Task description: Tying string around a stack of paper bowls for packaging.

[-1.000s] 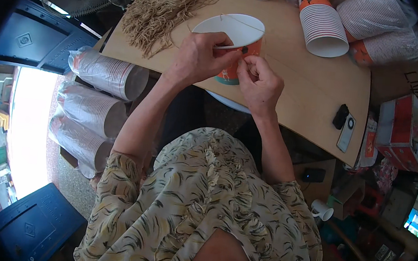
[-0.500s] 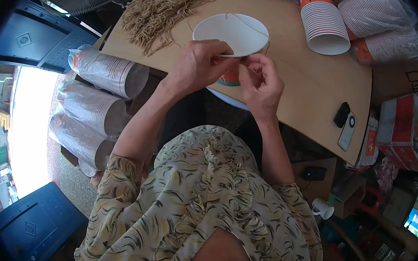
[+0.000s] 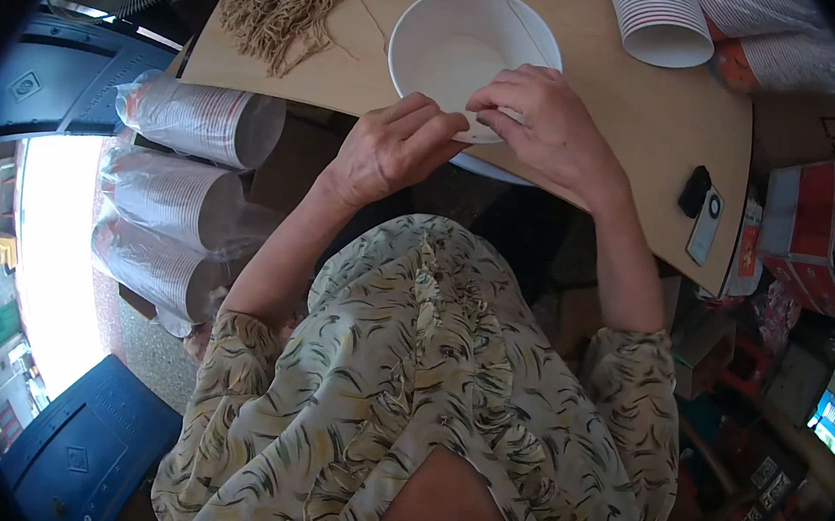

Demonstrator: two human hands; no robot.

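Observation:
A white paper bucket (image 3: pixel 448 52) stands at the table's near edge, tilted so that its inside faces me. A thin tan string (image 3: pixel 517 19) hangs inside it from the far part of the rim. My left hand (image 3: pixel 398 148) is closed at the near rim, thumb and forefinger gripping the edge. Above the mouth, my right hand (image 3: pixel 551 128) bends in over the near rim, its fingertips pinched close to the left ones. What lies between those fingertips is too small to make out. A pile of tan strings (image 3: pixel 287 2) lies on the table, left of the bucket.
A stack of paper buckets (image 3: pixel 661 28) lies on the table at far right, beside bagged stacks (image 3: pixel 789 55). A phone (image 3: pixel 704 228) and a small black object (image 3: pixel 693 192) sit near the right edge. Plastic-wrapped bucket stacks (image 3: pixel 172 197) are at my left.
My right hand has moved from outside the near rim up over the bucket's mouth. The bucket has tipped toward me, showing more of its inside. The whole view has shifted slightly.

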